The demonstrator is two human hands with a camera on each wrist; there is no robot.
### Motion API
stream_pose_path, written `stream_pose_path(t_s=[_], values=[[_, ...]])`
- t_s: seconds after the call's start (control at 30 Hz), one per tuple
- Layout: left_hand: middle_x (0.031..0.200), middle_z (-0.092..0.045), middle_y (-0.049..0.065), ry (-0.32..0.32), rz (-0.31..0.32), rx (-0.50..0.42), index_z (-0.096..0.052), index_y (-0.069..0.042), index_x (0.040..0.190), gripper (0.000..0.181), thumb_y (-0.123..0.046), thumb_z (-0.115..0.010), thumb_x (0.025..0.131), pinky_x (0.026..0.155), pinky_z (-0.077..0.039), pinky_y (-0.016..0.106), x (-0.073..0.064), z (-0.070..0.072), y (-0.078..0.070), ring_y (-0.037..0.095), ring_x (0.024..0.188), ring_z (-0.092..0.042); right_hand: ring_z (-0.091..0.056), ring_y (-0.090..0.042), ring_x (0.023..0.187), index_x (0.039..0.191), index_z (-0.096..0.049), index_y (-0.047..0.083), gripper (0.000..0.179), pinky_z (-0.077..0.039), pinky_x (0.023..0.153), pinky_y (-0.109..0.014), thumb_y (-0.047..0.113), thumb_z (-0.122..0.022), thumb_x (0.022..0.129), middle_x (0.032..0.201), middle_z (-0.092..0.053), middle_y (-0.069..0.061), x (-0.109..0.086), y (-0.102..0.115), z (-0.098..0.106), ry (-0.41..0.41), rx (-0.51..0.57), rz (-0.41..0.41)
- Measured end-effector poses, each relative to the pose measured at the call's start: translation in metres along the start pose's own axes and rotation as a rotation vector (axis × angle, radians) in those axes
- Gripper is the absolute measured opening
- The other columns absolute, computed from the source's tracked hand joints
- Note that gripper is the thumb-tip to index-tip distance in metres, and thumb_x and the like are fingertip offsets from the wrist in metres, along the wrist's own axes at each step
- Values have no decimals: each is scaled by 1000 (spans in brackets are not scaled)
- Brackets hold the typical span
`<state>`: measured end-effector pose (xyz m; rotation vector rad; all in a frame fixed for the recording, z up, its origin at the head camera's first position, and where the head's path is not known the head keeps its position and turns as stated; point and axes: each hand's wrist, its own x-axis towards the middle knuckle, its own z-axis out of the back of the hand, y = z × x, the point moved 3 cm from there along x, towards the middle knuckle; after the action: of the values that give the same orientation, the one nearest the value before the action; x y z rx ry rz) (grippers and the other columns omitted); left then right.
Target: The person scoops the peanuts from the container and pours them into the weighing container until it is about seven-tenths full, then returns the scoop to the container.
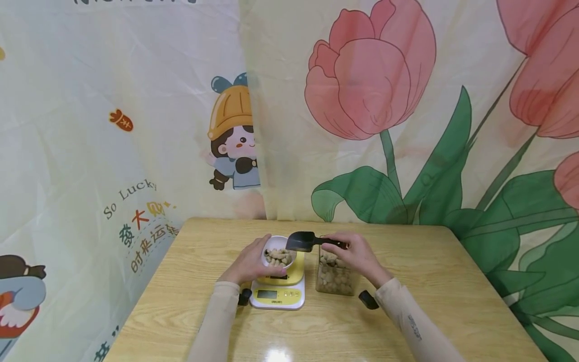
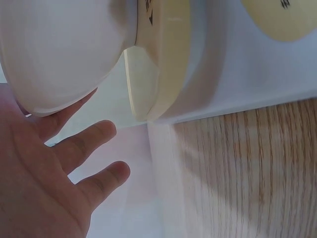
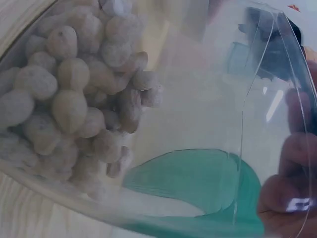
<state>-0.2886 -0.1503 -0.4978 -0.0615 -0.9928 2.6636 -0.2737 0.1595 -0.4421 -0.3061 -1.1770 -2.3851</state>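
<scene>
My left hand grips a small white bowl of pale tan, peanut-like nuts over a yellow-and-white kitchen scale. In the left wrist view the bowl sits on or just above the scale's yellow platform; some fingers stick out away from it. My right hand holds a black scoop by its handle, its blade at the bowl's right rim. Whether the scoop carries anything is hidden. Below that hand stands a clear container with more nuts.
Everything stands on a wooden table, near its middle. A printed cloth hangs behind the table's back edge. Dark wrist-worn cameras sit by both cuffs, one near the container's lower right.
</scene>
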Motion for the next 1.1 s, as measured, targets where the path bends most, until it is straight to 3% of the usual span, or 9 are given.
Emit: stream_pose_path(t_s=[0.23, 0.37, 0.57, 0.63, 0.77, 0.93, 1.1], values=[[139, -53, 6, -4, -1, -16, -28, -16, 161, 127, -68, -87, 62, 103, -45, 49, 0, -1, 1, 23, 117, -54, -64, -14, 82, 118, -77, 19, 28, -54, 66, -24, 30, -76, 93, 108, -73, 0, -14, -11, 17, -135, 187, -50], [141, -52, 5, -6, 8, -21, -27, -17, 162, 126, -66, -88, 63, 104, -44, 50, 1, -3, 2, 24, 120, -53, -68, -12, 87, 122, -75, 10, 29, -57, 71, -26, 21, -74, 95, 115, -73, -9, -23, -5, 38, -145, 201, -70], [145, -50, 6, -14, 20, -43, -27, -19, 162, 126, -65, -89, 62, 107, -42, 52, 0, -4, 4, 26, 123, -51, -53, -12, 64, 119, -74, 2, 26, -46, 56, -25, 9, -74, 94, 84, -66, -12, -29, 19, 84, -155, 100, 21], [145, -49, 6, -13, 20, -44, -27, -20, 162, 126, -65, -89, 62, 107, -42, 53, 0, -4, 4, 26, 124, -51, -46, -15, 60, 118, -76, 7, 25, -41, 52, -27, 10, -75, 93, 77, -61, -8, -29, 10, 96, -146, 61, 36], [146, -49, 7, -16, 14, -27, -27, -19, 162, 126, -66, -88, 63, 106, -43, 53, -2, -2, 3, 27, 124, -51, -47, -15, 59, 115, -78, 17, 23, -41, 51, -27, 18, -77, 92, 78, -61, 0, -26, -12, 113, -86, -52, 34], [146, -49, 7, -18, 14, -18, -26, -18, 162, 126, -65, -88, 63, 106, -43, 53, -3, -1, 2, 27, 124, -51, -49, -10, 62, 112, -79, 21, 25, -42, 52, -26, 34, -77, 91, 82, -64, 9, -26, -14, 119, 34, -235, 34], [146, -49, 6, -17, 11, -7, -26, -18, 162, 127, -66, -88, 63, 107, -42, 53, -1, -3, 2, 27, 124, -51, -53, -3, 68, 113, -78, 16, 30, -47, 59, -25, 37, -76, 91, 93, -68, 12, -25, -9, 108, 162, -380, 104]])
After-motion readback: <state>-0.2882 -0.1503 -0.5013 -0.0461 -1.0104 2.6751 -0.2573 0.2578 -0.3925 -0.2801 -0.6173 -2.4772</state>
